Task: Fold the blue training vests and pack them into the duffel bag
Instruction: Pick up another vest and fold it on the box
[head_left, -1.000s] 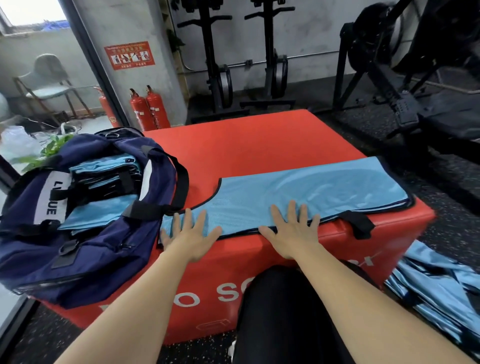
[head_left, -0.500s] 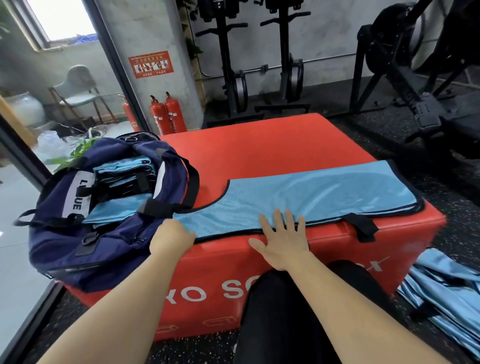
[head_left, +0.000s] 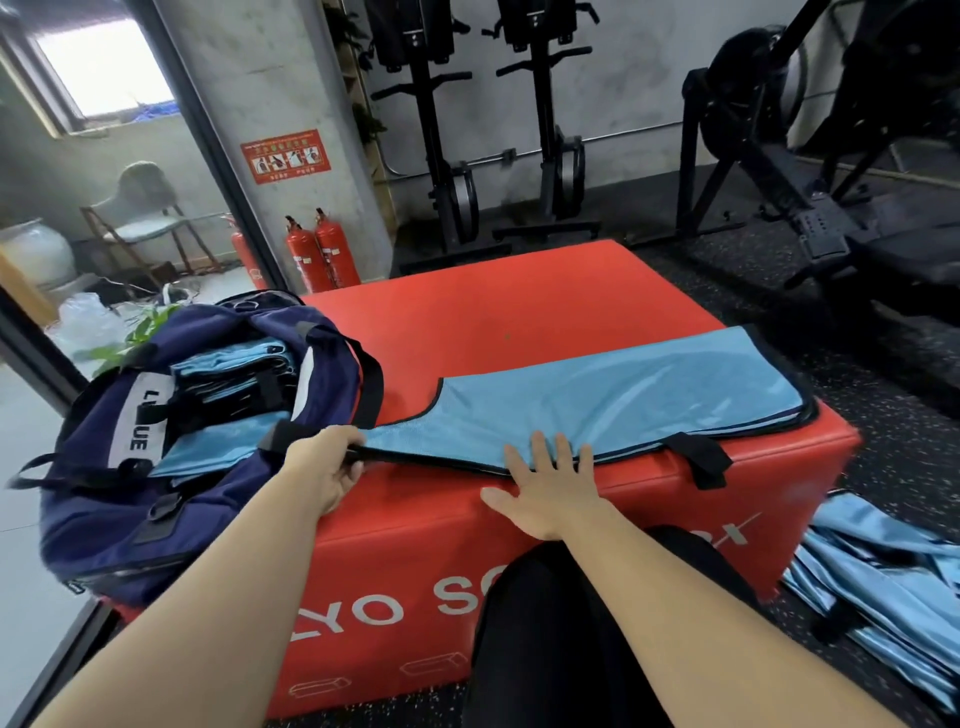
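Note:
A light blue training vest with black trim lies folded lengthwise along the near edge of a red padded box. My left hand grips the vest's left end by its black edge, just lifted off the box. Flat on the vest's near edge rests my right hand, fingers straight. The navy duffel bag sits open on the box's left end, with folded blue vests stacked inside it.
A heap of blue vests lies on the floor at the right of the box. Black exercise machines stand behind and right. Red fire extinguishers stand by the pillar. My dark-clad knee is against the box front.
My left hand went from lying flat on the vest's left end to curling round its edge and lifting it slightly. My right hand stayed flat on the near edge.

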